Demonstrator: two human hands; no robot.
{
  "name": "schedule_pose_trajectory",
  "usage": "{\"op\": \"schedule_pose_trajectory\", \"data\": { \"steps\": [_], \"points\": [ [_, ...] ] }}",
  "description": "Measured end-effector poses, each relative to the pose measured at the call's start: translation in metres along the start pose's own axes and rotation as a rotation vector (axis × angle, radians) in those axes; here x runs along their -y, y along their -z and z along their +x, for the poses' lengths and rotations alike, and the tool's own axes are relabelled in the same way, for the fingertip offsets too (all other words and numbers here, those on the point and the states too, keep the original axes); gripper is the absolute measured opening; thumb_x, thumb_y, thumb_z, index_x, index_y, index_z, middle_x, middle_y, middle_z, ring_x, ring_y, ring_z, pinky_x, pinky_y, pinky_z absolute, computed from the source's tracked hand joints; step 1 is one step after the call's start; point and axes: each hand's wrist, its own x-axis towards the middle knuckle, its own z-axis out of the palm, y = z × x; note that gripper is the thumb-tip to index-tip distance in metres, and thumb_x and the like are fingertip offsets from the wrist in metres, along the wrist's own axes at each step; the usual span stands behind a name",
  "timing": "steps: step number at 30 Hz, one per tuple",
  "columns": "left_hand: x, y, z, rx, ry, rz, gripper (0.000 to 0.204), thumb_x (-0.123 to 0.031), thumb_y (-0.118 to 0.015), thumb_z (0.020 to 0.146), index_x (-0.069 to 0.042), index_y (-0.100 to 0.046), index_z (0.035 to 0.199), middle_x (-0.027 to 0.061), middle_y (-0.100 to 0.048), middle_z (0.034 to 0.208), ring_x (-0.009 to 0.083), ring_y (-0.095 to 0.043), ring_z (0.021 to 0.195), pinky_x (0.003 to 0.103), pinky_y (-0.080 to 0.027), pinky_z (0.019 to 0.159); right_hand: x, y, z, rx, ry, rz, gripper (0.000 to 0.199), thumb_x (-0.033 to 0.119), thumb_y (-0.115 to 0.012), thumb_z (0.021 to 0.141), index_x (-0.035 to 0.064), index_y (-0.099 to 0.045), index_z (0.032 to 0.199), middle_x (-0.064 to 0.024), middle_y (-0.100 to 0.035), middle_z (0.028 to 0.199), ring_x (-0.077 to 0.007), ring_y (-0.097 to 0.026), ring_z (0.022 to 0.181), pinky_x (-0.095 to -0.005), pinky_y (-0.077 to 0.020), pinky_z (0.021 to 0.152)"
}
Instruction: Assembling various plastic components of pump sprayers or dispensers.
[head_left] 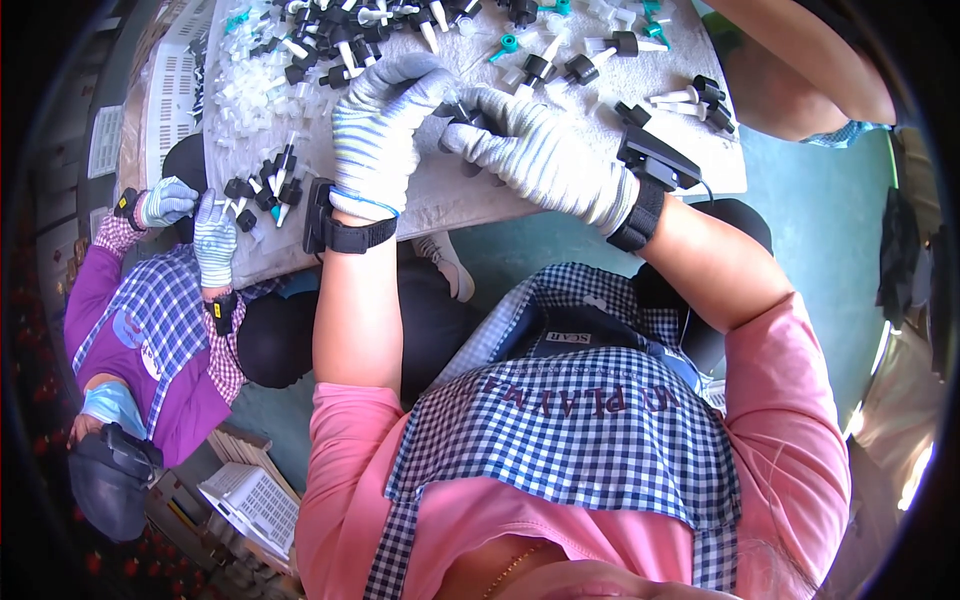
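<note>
Above the near part of the table (450, 212), my left hand (375, 140) and my right hand (545, 160) meet, both in white striped gloves. Between their fingertips is a small black plastic pump top (461, 112), pinched from both sides and mostly hidden by the gloves. My left fingers curl over from the far side, while my right thumb and fingers close on it from the right. Beyond my hands lies a heap of black pump tops (345, 45) with white stems. More black pump tops (540, 68) lie scattered to the right.
Clear plastic pieces (265, 85) are piled at the table's left. A few green pieces (508, 44) lie among the parts. A co-worker (150, 330) with gloved hands sits at the left, and another person's arm (810, 60) reaches in at the far right. A white crate (250, 505) stands lower left.
</note>
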Motion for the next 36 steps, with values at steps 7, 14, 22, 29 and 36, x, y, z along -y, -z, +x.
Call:
{"op": "schedule_pose_trajectory", "data": {
  "steps": [7, 14, 22, 29, 36],
  "points": [
    [-0.015, -0.007, -0.004, 0.075, -0.107, 0.23, 0.015, -0.002, -0.077, 0.081, -0.003, -0.074, 0.095, 0.0046, -0.074, 0.087, 0.011, -0.067, 0.078, 0.025, -0.055, 0.073, 0.014, 0.005, -0.001, 0.024, -0.133, -0.013, 0.034, 0.037, -0.063, 0.097, 0.0058, -0.063, 0.111, -0.0007, -0.064, 0.071, -0.0082, -0.057, 0.06, -0.025, -0.0462, 0.056],
    [-0.024, -0.011, -0.005, 0.095, 0.029, 0.39, 0.014, -0.01, -0.075, 0.085, -0.001, -0.074, 0.096, 0.0038, -0.074, 0.084, 0.0091, -0.066, 0.074, 0.024, -0.053, 0.069, -0.007, -0.004, -0.002, -0.037, 0.049, -0.137, 0.031, 0.031, -0.065, 0.095, 0.004, -0.063, 0.111, -0.0099, -0.068, 0.083, -0.0185, -0.065, 0.074, -0.0322, -0.0518, 0.069],
    [-0.021, 0.002, 0.0, 0.092, -0.154, 0.658, 0.034, -0.03, -0.066, 0.095, 0.0, -0.069, 0.112, 0.0092, -0.074, 0.098, 0.0189, -0.07, 0.089, 0.031, -0.054, 0.083, -0.002, -0.015, -0.008, 0.071, 0.19, -0.367, 0.037, 0.023, -0.069, 0.089, 0.0043, -0.059, 0.119, -0.0195, -0.067, 0.102, -0.0374, -0.064, 0.097, -0.0421, -0.0509, 0.083],
    [-0.013, -0.015, -0.018, 0.273, -0.341, 1.152, 0.038, -0.037, -0.056, 0.095, -0.007, -0.062, 0.118, 0.0202, -0.067, 0.089, 0.0366, -0.065, 0.08, 0.044, -0.051, 0.071, 0.008, -0.015, -0.013, 0.15, 0.125, -0.38, 0.03, 0.023, -0.069, 0.089, 0.0044, -0.065, 0.112, -0.0205, -0.068, 0.097, -0.0382, -0.065, 0.089, -0.0433, -0.0519, 0.077],
    [-0.002, -0.007, -0.013, 0.578, -0.556, 1.405, 0.11, -0.016, -0.085, 0.055, -0.022, -0.035, 0.153, 0.0185, -0.064, 0.094, 0.0387, -0.063, 0.081, 0.046, -0.053, 0.071, -0.027, -0.023, -0.012, 0.055, 0.261, -0.31, 0.029, 0.023, -0.069, 0.088, 0.0038, -0.067, 0.11, -0.0192, -0.07, 0.094, -0.0368, -0.067, 0.084, -0.0429, -0.0532, 0.073]
  ]
}}
